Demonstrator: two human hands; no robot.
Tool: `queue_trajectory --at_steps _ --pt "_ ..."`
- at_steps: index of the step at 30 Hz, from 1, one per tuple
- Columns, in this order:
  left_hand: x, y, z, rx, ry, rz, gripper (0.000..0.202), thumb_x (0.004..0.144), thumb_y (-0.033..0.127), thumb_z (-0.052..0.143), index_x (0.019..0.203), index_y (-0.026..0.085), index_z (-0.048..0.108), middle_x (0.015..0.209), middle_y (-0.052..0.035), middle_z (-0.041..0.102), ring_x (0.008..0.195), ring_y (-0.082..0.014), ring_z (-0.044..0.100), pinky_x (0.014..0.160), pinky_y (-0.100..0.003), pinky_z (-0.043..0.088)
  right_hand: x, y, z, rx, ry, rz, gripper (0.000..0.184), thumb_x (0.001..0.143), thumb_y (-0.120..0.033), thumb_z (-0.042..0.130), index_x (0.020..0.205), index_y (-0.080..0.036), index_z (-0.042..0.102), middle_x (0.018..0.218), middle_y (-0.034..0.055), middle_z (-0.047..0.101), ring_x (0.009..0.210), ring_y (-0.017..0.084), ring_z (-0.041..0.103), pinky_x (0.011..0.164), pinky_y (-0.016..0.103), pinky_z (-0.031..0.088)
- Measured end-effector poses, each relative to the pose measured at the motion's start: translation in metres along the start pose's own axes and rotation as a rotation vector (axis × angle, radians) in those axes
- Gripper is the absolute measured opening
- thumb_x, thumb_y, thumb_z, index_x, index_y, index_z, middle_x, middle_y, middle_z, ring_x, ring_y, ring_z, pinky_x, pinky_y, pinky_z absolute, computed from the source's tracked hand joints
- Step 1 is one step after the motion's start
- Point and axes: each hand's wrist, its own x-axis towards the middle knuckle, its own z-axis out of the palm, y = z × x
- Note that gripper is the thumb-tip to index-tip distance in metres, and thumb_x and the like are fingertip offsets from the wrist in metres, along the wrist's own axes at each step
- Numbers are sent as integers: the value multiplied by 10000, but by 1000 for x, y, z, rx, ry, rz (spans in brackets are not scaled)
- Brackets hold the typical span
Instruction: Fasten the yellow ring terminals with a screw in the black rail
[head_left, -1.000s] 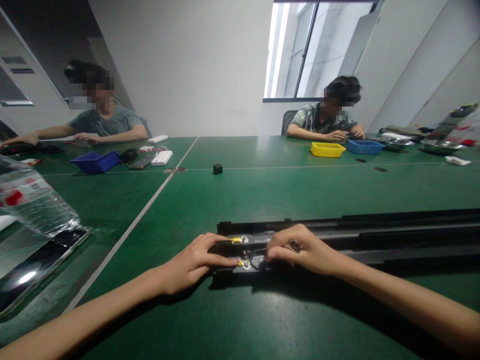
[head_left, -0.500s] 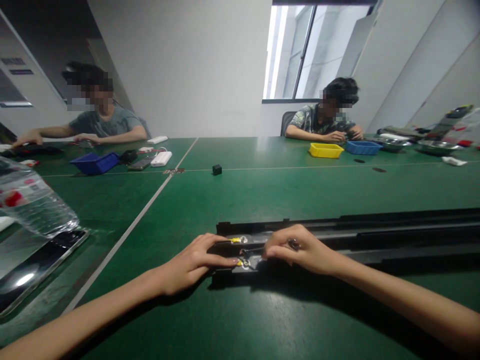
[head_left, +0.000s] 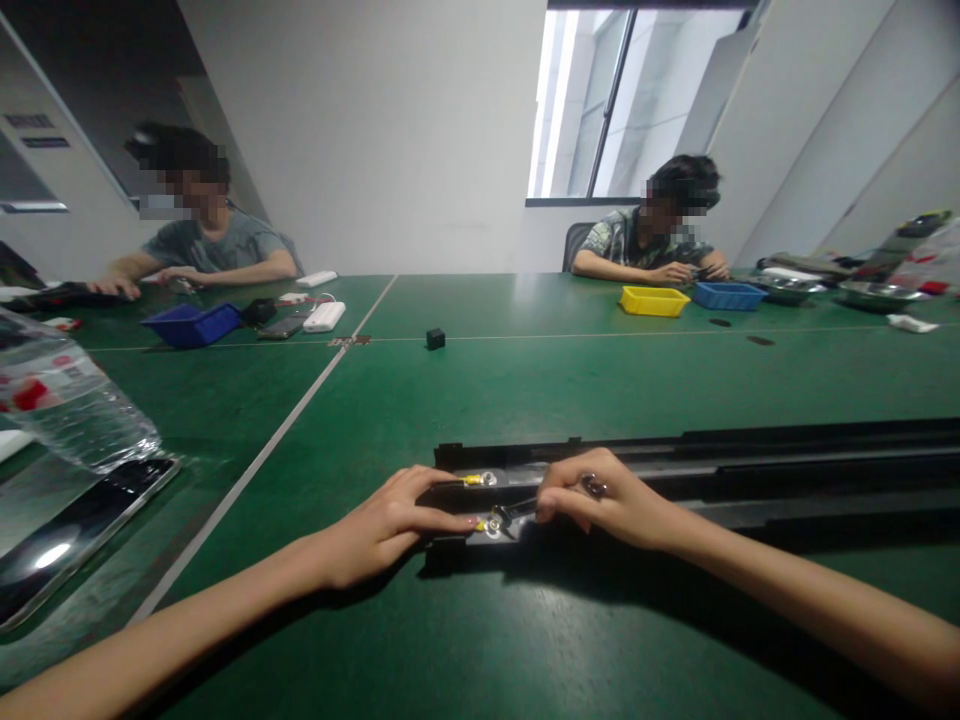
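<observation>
A long black rail (head_left: 750, 470) lies across the green table (head_left: 480, 400) in front of me, running off to the right. At its left end sit two yellow ring terminals (head_left: 475, 480) with silver eyelets. My left hand (head_left: 382, 525) rests on that end with its fingers curled, a fingertip pressing beside the lower terminal. My right hand (head_left: 600, 500) is closed around a small metal wrench (head_left: 517, 512) whose head sits on the lower terminal's screw.
A clear water bottle (head_left: 67, 400) lies at the left beside a dark phone (head_left: 75, 530). Two people sit at the far side. Near them are a blue bin (head_left: 191, 323), a yellow bin (head_left: 654, 299), another blue bin (head_left: 729, 294) and a small black cube (head_left: 435, 338).
My right hand has shifted slightly right and turned, swinging the wrench handle. The left hand has stayed put. The person at the far left has drawn an arm inward.
</observation>
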Motion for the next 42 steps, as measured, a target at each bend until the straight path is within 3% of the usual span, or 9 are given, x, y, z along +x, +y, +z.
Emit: queue_trajectory --at_steps 19,31,42 --pt "0 2 0 -8 7 17 441 1016 151 371 1320 397 576 1405 -60 437 1241 -293 424 1048 -501 335 0 2 1 32 -23 -4 298 887 -386 619 781 -121 703 654 19 625 491 71 508 425 145 424" --pt "2 4 -1 6 19 4 449 995 119 402 1299 384 600 1394 -62 458 1236 -296 433 1047 -506 349 -1 0 0 -16 22 -7 399 930 -422 546 717 -114 684 607 14 609 449 62 492 459 165 404" --pt "1 2 0 0 14 -1 464 995 111 405 1308 403 584 1411 -46 450 1244 -289 427 1053 -501 345 -1 -1 0 -14 -5 -7 361 923 -409 562 761 -121 707 630 21 635 466 64 488 435 150 405"
